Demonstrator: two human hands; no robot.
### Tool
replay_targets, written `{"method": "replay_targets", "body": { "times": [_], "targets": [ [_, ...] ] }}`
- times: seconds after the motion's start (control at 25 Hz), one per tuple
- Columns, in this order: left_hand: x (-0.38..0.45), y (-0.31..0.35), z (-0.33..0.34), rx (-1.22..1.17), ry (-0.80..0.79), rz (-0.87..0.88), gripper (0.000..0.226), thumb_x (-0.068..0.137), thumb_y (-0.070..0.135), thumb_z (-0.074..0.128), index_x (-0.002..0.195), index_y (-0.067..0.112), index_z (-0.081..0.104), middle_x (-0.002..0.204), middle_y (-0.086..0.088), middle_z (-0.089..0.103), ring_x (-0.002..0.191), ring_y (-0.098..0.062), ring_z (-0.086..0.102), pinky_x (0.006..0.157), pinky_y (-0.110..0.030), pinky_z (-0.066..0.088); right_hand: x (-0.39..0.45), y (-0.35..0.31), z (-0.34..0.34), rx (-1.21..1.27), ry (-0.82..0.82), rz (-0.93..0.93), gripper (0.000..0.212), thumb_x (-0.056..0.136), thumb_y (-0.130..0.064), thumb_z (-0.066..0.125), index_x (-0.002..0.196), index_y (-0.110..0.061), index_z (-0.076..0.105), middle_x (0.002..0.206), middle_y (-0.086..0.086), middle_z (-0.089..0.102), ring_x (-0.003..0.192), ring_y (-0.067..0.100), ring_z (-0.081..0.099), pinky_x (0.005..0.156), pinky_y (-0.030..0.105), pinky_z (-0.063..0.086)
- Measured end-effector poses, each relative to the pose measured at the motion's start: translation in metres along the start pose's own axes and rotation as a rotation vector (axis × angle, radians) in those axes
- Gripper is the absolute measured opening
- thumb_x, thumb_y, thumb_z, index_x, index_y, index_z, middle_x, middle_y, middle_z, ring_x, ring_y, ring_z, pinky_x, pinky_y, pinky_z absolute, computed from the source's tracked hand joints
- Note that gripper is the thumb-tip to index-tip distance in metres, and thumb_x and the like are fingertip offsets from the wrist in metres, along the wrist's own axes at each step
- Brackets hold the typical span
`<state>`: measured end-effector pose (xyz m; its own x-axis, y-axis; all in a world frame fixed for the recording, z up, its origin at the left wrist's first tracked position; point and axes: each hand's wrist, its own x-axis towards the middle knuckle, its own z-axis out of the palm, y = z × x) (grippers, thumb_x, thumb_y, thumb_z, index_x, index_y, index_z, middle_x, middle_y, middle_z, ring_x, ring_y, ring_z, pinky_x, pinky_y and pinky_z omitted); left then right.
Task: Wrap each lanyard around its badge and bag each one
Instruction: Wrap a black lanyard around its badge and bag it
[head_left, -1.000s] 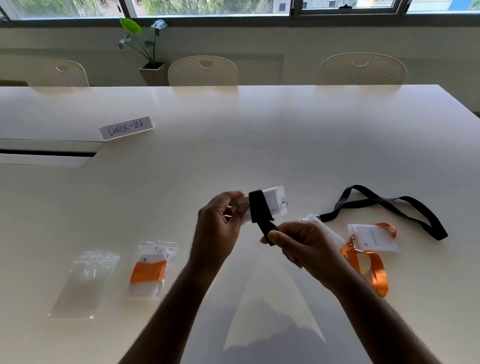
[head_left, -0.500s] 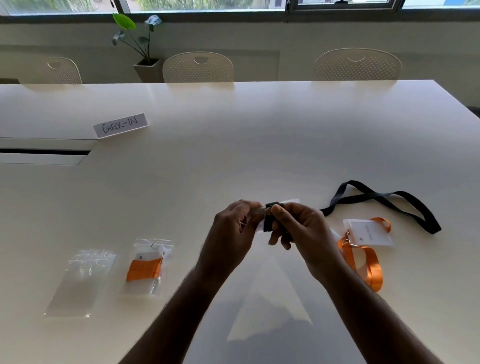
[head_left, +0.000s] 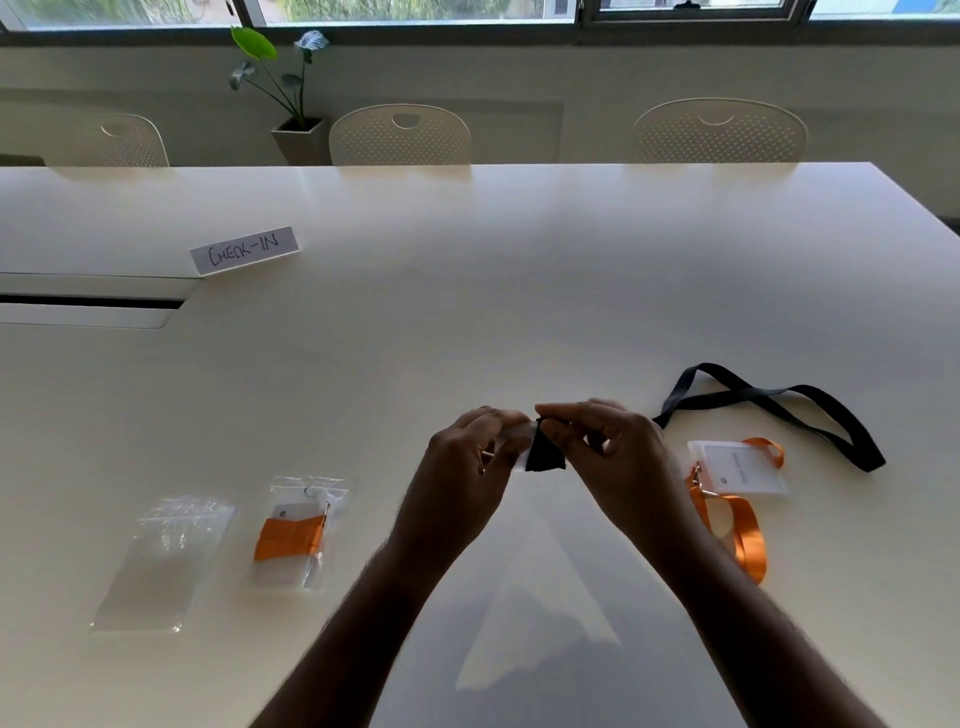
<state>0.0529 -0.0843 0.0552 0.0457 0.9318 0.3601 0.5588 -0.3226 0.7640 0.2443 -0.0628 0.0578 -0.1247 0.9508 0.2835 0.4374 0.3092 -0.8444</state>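
Both hands meet above the near middle of the table (head_left: 519, 260): the left hand (head_left: 467, 457) grips a badge (head_left: 521, 460) with black lanyard (head_left: 544, 453) wound on it, and the right hand (head_left: 613, 447) pinches that lanyard. One bagged badge (head_left: 293, 530) lies near left.

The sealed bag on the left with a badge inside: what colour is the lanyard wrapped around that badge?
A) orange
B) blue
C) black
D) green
A: the bag left of the hands holds a white badge with an orange lanyard wound around its middle.
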Motion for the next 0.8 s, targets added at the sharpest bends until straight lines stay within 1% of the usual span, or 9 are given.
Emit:
{"method": "replay_targets", "body": {
  "times": [0.04,0.12,0.2,0.24,0.32,0.44,0.6,0.72,0.8],
  "targets": [
    [-0.001,-0.001,-0.001,-0.009,-0.007,-0.008,0.018,0.1,0.015,0.066,0.116,0.016,0.074,0.107,0.011,0.072,0.094,-0.002,0.069,0.075,-0.009,0.052,0.0,0.0,0.0,-0.163,0.03,-0.072,0.021,0.094,-0.025,0.076,0.113,-0.034,0.08,0.088,-0.018,0.061,0.082,0.006,0.057,0.073,0.021,0.044],
    [-0.003,-0.003,-0.006,-0.035,-0.012,-0.018,0.017,0.099,0.015,0.067,0.113,0.021,0.075,0.104,0.015,0.071,0.093,-0.002,0.069,0.074,-0.012,0.052,0.0,0.0,0.001,-0.301,0.028,-0.171,0.023,0.094,-0.031,0.075,0.116,-0.037,0.078,0.106,-0.017,0.059,0.1,0.009,0.053,0.088,0.03,0.042],
    [-0.005,-0.002,-0.009,-0.088,-0.014,-0.047,0.021,0.098,0.015,0.069,0.108,0.032,0.074,0.101,0.02,0.071,0.089,-0.003,0.069,0.072,-0.015,0.054,0.0,0.003,0.0,-0.271,-0.03,-0.205,0.024,0.095,-0.032,0.073,0.118,-0.037,0.076,0.112,-0.022,0.065,0.109,0.006,0.058,0.097,0.041,0.042],
    [-0.007,-0.001,-0.011,-0.114,-0.017,-0.071,0.026,0.098,0.015,0.07,0.104,0.04,0.072,0.1,0.021,0.071,0.086,-0.005,0.069,0.071,-0.018,0.056,-0.001,0.003,0.001,-0.218,-0.056,-0.199,0.025,0.095,-0.032,0.074,0.119,-0.037,0.076,0.111,-0.024,0.068,0.109,0.003,0.061,0.098,0.042,0.044],
    [-0.011,-0.002,-0.014,-0.192,-0.02,-0.139,0.03,0.097,0.017,0.071,0.1,0.046,0.069,0.098,0.018,0.072,0.08,-0.012,0.07,0.071,-0.03,0.06,-0.002,0.001,0.001,-0.039,-0.109,-0.114,0.027,0.091,-0.027,0.079,0.116,-0.035,0.078,0.107,-0.022,0.074,0.103,0.004,0.068,0.092,0.036,0.053],
    [-0.019,-0.008,-0.018,-0.292,-0.038,-0.25,0.02,0.096,0.02,0.073,0.102,0.039,0.072,0.087,0.007,0.075,0.075,-0.017,0.071,0.073,-0.042,0.06,-0.003,0.002,0.004,0.172,-0.158,0.028,0.024,0.085,-0.017,0.085,0.105,-0.028,0.079,0.1,-0.015,0.079,0.092,0.006,0.074,0.081,0.029,0.059],
    [-0.026,-0.008,-0.025,-0.322,-0.046,-0.292,0.014,0.095,0.022,0.075,0.103,0.032,0.072,0.083,-0.005,0.077,0.073,-0.02,0.073,0.075,-0.041,0.061,-0.002,0.003,0.017,0.436,-0.159,0.196,0.018,0.08,-0.007,0.086,0.091,-0.019,0.079,0.09,0.004,0.08,0.081,0.016,0.072,0.074,0.037,0.057],
    [-0.03,-0.018,-0.034,-0.357,-0.023,-0.322,0.012,0.095,0.021,0.075,0.104,0.028,0.072,0.083,-0.006,0.076,0.072,-0.014,0.07,0.075,-0.04,0.061,-0.006,-0.002,0.029,0.613,-0.249,0.231,0.017,0.086,-0.007,0.077,0.102,-0.012,0.077,0.091,0.007,0.078,0.08,0.017,0.071,0.066,0.029,0.057],
    [-0.033,-0.026,-0.041,-0.329,-0.032,-0.345,0.011,0.095,0.023,0.075,0.105,0.028,0.072,0.083,-0.005,0.076,0.072,-0.012,0.069,0.072,-0.036,0.059,-0.009,-0.004,0.039,0.668,-0.282,0.269,0.021,0.087,-0.009,0.074,0.108,-0.009,0.076,0.097,0.013,0.079,0.084,0.025,0.075,0.069,0.036,0.063]
  ]
}}
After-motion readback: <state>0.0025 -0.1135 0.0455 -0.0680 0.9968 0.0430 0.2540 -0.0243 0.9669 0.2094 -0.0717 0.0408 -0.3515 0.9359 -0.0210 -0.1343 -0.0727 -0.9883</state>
